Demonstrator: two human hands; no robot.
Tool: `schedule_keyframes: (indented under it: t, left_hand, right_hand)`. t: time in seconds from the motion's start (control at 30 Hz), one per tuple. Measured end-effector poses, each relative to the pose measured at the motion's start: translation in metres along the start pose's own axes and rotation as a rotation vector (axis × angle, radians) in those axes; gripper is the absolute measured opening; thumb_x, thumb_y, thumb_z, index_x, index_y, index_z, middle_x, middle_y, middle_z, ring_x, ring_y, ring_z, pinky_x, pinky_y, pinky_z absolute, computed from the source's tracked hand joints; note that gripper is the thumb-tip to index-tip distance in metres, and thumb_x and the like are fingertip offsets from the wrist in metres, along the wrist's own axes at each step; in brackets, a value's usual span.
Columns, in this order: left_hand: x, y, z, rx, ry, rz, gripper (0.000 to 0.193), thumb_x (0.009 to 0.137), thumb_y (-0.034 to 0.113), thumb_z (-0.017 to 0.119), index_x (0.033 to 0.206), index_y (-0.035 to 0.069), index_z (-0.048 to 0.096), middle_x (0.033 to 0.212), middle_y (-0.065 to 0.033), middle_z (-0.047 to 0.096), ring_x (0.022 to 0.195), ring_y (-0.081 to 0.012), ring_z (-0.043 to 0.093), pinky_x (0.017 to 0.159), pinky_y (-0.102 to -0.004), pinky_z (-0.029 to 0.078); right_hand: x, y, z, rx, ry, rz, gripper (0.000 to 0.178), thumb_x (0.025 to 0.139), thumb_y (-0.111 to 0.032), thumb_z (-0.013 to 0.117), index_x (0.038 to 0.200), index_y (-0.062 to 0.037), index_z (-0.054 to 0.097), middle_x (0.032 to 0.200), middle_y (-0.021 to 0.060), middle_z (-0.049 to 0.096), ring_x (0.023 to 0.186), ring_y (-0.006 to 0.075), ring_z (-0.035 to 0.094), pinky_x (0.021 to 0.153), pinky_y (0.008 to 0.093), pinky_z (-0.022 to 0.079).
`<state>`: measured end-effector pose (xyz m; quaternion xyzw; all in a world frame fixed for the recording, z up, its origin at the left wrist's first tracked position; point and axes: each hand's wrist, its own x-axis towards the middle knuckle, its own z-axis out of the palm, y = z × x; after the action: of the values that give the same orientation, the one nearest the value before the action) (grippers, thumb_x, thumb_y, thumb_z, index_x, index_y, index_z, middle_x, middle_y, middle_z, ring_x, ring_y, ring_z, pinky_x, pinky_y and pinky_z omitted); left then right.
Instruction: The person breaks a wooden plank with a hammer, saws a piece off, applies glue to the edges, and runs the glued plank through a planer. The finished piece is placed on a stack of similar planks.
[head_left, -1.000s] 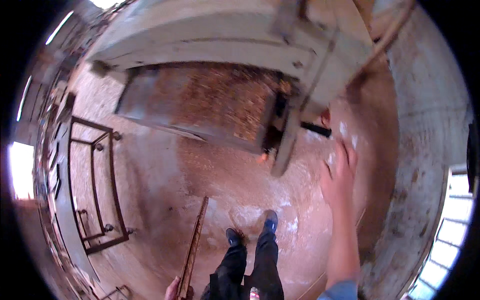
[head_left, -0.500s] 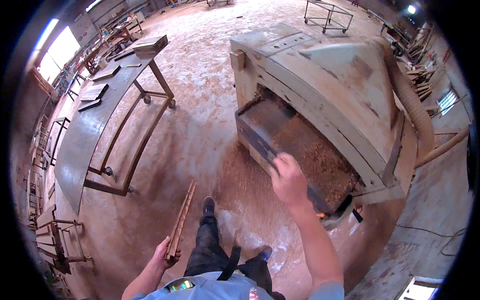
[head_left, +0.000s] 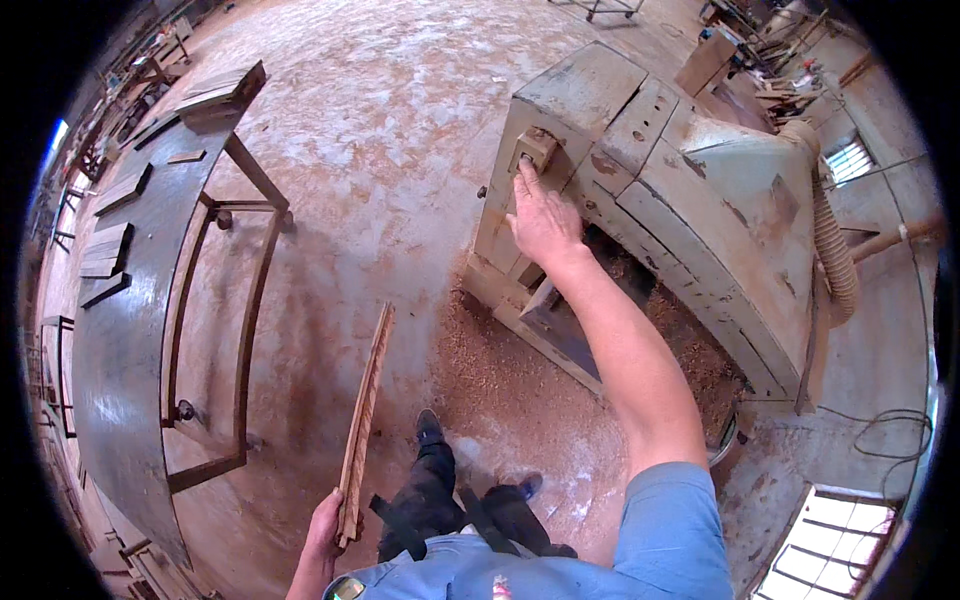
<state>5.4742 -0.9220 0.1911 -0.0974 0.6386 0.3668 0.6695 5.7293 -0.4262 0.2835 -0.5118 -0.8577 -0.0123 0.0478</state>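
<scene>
My left hand point(head_left: 325, 522) is closed around the lower end of a long, narrow wooden strip point(head_left: 364, 420), which points up and away from me over the floor. My right arm reaches forward, and my right hand point(head_left: 546, 222) has its index finger stretched onto a small wooden-looking switch box point(head_left: 540, 148) on the near corner of a large beige woodworking machine point(head_left: 588, 92). Nothing is held in that hand. Below my forearm, the machine's open bay holds reddish wood shavings point(head_left: 690, 340); my arm hides part of it.
To my left stands a long metal-topped table point(head_left: 135, 330) on castors, with several dark wooden boards point(head_left: 106, 250) on it. Shavings and dust cover the floor around the machine. A ribbed hose point(head_left: 835, 250) runs down its right side. A loose cable point(head_left: 885, 430) lies at the right.
My right hand has moved from the edge of the shavings-filled bay up to the switch box on the machine's corner. The left hand still holds the wooden strip. The view has shifted.
</scene>
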Motion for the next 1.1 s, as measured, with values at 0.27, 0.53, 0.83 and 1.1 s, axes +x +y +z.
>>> schedule_keyframes:
  t: [0.27, 0.53, 0.83, 1.1]
  left_hand:
    - [-0.014, 0.072, -0.005, 0.03, -0.177, 0.094, 0.034, 0.095, 0.043, 0.042, 0.101, 0.01, 0.051, 0.067, -0.01, 0.056, 0.052, -0.0214, 0.055, 0.042, -0.0329, 0.043]
    - [-0.032, 0.042, -0.048, -0.245, -0.4, -0.012, 0.04, 0.092, 0.051, 0.045, 0.109, 0.015, 0.052, 0.064, -0.0106, 0.052, 0.047, -0.0196, 0.046, 0.038, -0.0291, 0.033]
    - [-0.08, -0.039, -0.075, -0.37, -0.534, -0.259, 0.047, 0.08, 0.058, 0.05, 0.105, 0.019, 0.063, 0.058, -0.0071, 0.045, 0.044, -0.0185, 0.039, 0.036, -0.0294, 0.026]
    - [-0.093, -0.072, -0.054, -0.058, -0.474, -0.194, 0.048, 0.082, 0.052, 0.057, 0.097, 0.006, 0.062, 0.062, -0.0093, 0.055, 0.048, -0.0202, 0.049, 0.039, -0.0311, 0.035]
  right_hand:
    - [0.013, -0.018, 0.002, -0.227, -0.08, 0.113, 0.068, 0.087, -0.036, 0.059, 0.138, 0.0019, 0.033, 0.153, 0.0085, 0.019, 0.099, 0.0355, 0.06, 0.083, 0.046, 0.049]
    - [-0.069, -0.072, 0.028, 0.429, 0.049, 0.069, 0.056, 0.087, -0.039, 0.057, 0.12, 0.0064, 0.047, 0.119, 0.0301, 0.053, 0.11, 0.0418, 0.054, 0.091, 0.0467, 0.045]
    - [-0.267, -0.215, 0.043, 1.965, -0.573, 0.328, 0.052, 0.095, -0.039, 0.052, 0.126, 0.0023, 0.047, 0.107, 0.0085, 0.062, 0.095, 0.0162, 0.059, 0.084, 0.0293, 0.047]
    - [-0.345, -0.198, 0.018, 2.343, -0.429, 0.439, 0.051, 0.097, -0.048, 0.04, 0.126, -0.0068, 0.049, 0.116, 0.0065, 0.061, 0.103, 0.0166, 0.058, 0.092, 0.035, 0.046]
